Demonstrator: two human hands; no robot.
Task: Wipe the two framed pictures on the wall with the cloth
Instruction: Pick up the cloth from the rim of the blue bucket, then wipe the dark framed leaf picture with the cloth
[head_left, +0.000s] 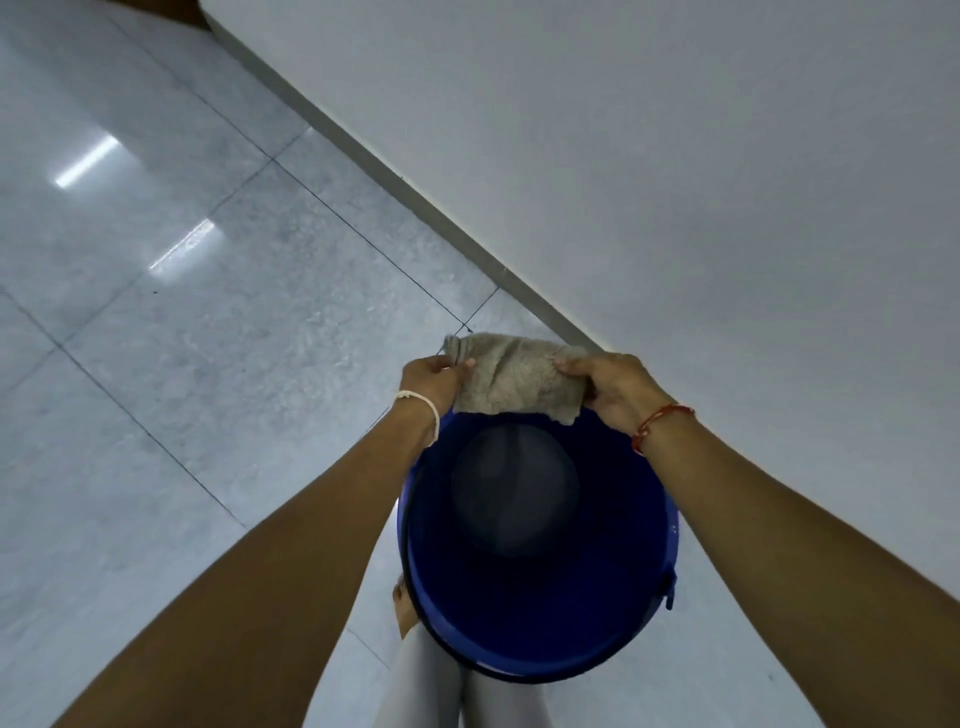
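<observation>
A grey-beige cloth (514, 376) is stretched between both hands over the far rim of a blue bucket (540, 597). My left hand (428, 379) pinches the cloth's left end, bunched at the fingers. My right hand (608, 387) grips its right end. The cloth hangs a little past the bucket's rim. No framed picture is in view.
The bucket stands on a glossy grey tiled floor (182, 338), close to a plain white wall (701, 182) with a grey skirting (415, 197) running diagonally. My legs and a bare foot (402, 605) show just below the bucket.
</observation>
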